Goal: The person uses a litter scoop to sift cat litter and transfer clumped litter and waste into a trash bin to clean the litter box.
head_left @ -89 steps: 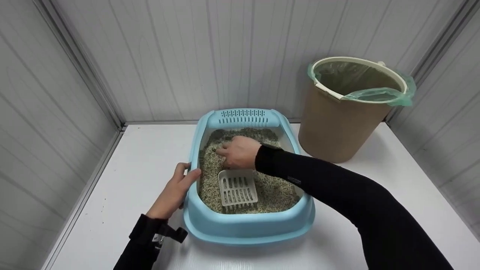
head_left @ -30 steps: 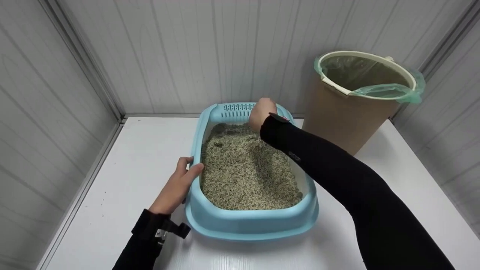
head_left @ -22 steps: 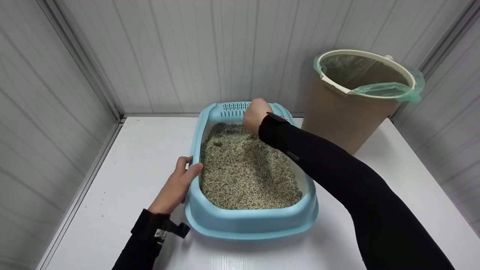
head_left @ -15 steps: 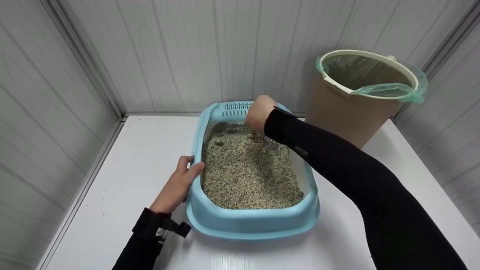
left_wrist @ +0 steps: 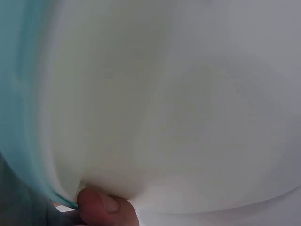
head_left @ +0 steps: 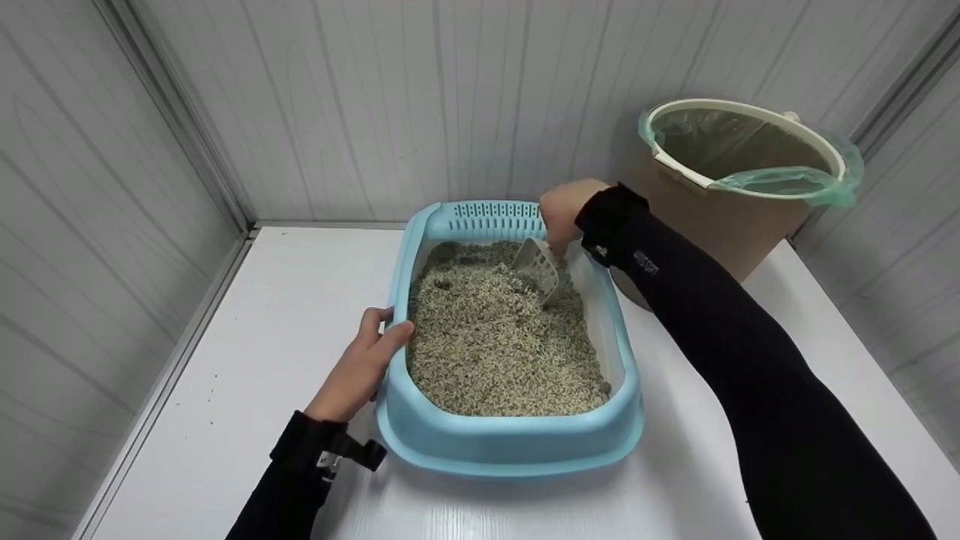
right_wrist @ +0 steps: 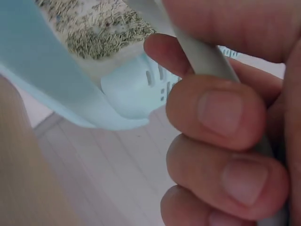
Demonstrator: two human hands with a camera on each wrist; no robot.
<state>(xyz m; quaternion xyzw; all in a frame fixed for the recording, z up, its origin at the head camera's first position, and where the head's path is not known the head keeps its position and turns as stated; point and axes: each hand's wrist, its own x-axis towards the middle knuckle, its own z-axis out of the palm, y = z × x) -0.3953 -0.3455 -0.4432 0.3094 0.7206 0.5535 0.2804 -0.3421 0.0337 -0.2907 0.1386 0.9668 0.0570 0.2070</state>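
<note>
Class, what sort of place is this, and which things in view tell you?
Likely a small work booth: grey panelled walls stand on three sides of a white surface, which bears a blue litter tray.

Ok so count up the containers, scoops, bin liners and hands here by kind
Blue litter tray and brown bin: 2 containers
Pale scoop: 1
Green bin liner: 1
Left hand and right hand: 2 hands
Total: 6
</note>
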